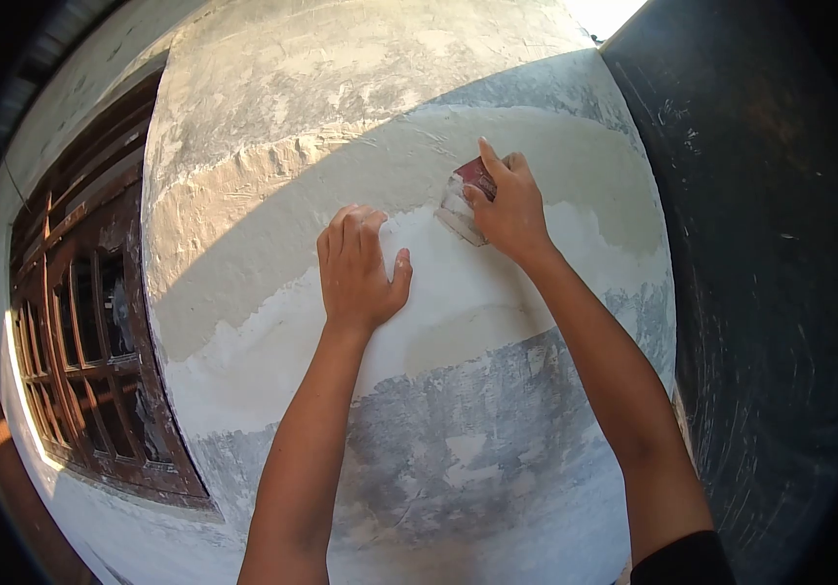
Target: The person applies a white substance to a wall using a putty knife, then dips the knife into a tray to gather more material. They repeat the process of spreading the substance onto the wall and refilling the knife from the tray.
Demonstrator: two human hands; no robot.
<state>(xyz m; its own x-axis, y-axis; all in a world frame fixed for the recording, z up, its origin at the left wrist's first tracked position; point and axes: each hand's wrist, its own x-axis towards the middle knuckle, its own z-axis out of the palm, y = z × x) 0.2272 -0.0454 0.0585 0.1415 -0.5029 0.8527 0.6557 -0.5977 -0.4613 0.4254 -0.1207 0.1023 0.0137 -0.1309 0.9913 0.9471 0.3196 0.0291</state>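
A scraper with a dark red handle and a wide, whitish blade lies against the wall. My right hand grips its handle, with the index finger stretched along it. Lower and to the left, my left hand rests on the wall with its fingers apart and holds nothing. Around both hands the wall carries a smooth band of pale filler, grey-green above and whiter below. Rough grey patches show under this band.
At the left is a brown wooden window with bars and panes. A dark surface runs down the right side. Sunlight falls on the rough upper left of the wall, and a shadow edge crosses it.
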